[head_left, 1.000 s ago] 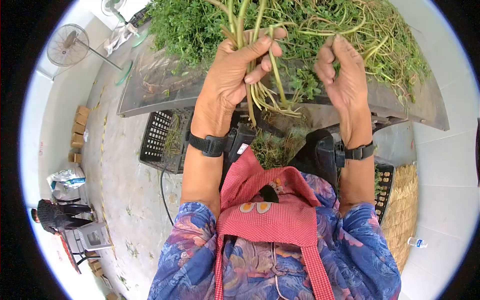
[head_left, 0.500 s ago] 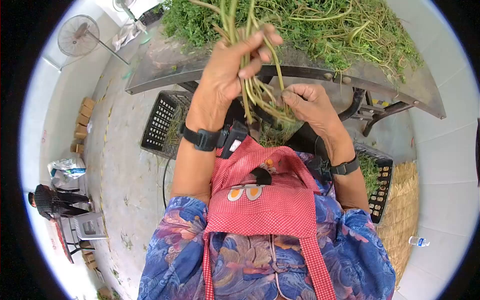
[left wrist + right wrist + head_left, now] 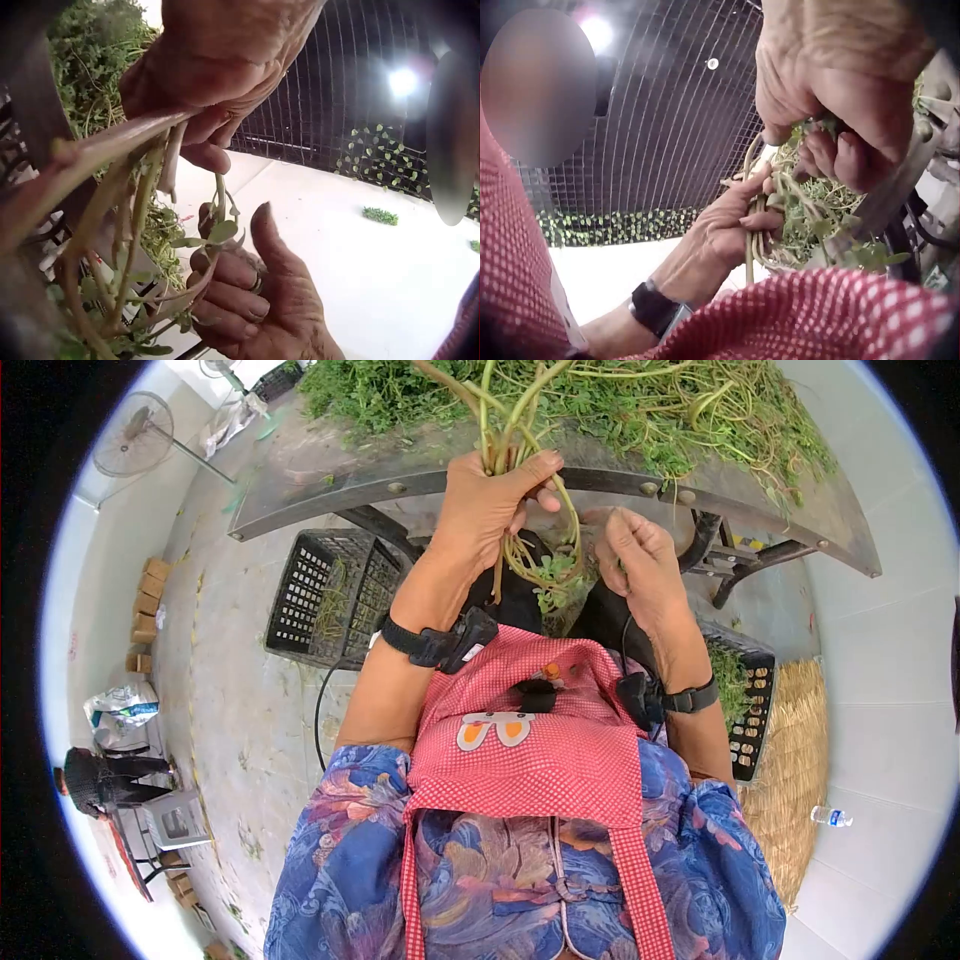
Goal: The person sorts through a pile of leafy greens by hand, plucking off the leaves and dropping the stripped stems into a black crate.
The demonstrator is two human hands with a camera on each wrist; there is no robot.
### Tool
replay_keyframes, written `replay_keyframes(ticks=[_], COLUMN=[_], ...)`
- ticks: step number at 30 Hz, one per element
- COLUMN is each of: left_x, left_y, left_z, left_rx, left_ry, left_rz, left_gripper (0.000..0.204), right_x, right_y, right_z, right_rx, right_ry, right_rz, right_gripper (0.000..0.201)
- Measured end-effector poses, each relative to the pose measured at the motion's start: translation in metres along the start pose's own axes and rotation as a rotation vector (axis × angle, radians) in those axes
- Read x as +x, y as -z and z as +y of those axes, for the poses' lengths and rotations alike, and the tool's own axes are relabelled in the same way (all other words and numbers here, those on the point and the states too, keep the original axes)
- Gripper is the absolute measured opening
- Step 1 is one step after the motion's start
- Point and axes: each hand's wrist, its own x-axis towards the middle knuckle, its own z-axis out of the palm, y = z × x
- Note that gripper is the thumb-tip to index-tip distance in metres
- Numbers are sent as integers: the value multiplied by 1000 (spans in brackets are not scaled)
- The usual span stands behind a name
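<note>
My left hand [image 3: 485, 505] grips a bunch of thick green plant stems [image 3: 510, 435] in front of the table's near edge. The stems rise above the fist, and several loop down below it with a small leafy sprig [image 3: 555, 575] among them. Just right of the loops is my right hand [image 3: 645, 565], its fingers curled. In the right wrist view, green leaves [image 3: 810, 127] show between the thumb and fingers of that hand. The left wrist view shows leafy stems [image 3: 221, 232] passing right at the right hand's curled fingers, with the thumb raised.
A large heap of leafy greens [image 3: 740, 420] covers the dark table [image 3: 300, 485]. Below stand a black crate [image 3: 300, 590] at left and another crate [image 3: 755, 710] at right, both with plant bits. A woven mat [image 3: 800, 760] and a bottle [image 3: 830, 816] lie at right.
My right hand came down from the heap to the bunch's lower stems, then drew slightly right, away from them. The left hand keeps its grip, and a leafy sprig now shows at the loops.
</note>
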Motion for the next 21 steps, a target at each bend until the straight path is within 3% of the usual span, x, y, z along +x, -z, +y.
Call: replay_keyframes(ticks=[2,4,5,7,10,12,16,18,19,20,21], left_x=[3,6,5,4,2,2,16,25,29,32,32], left_y=[-5,-11,-10,-8,2,8,19,29,34,40,44], left_z=[-4,-5,-4,5,9,11,6,7,12,16,18], left_rx=[-1,28,28,82,188,193,150,96,18,-61,-67], left_ry=[-14,-51,-35,-159,-171,-162,-136,-91,-134,-178,-186], left_rz=[-20,-48,-52,-76,-63,-74,43,108,150,194,121], left_gripper=[21,19,19,19,19,19,19,19,20,21,22], right_x=[-2,4,4,-1,2,6,1,-14,-21,-30,-32], right_y=[-6,-7,-1,-9,-12,-16,-26,-34,-36,-36,-30], right_z=[0,11,10,-5,-11,-17,-37,-35,-26,-23,-15], right_rx=[-149,-505,-768,-793,-869,-1081,-1133,-1022,-935,-792,-595], right_ry=[4,331,392,361,404,478,462,433,413,207,60], right_rz=[70,147,190,185,85,-10,-71,-324,-361,-361,-293], right_gripper=[28,26,19,16,11,12,12,12,12,17,22])
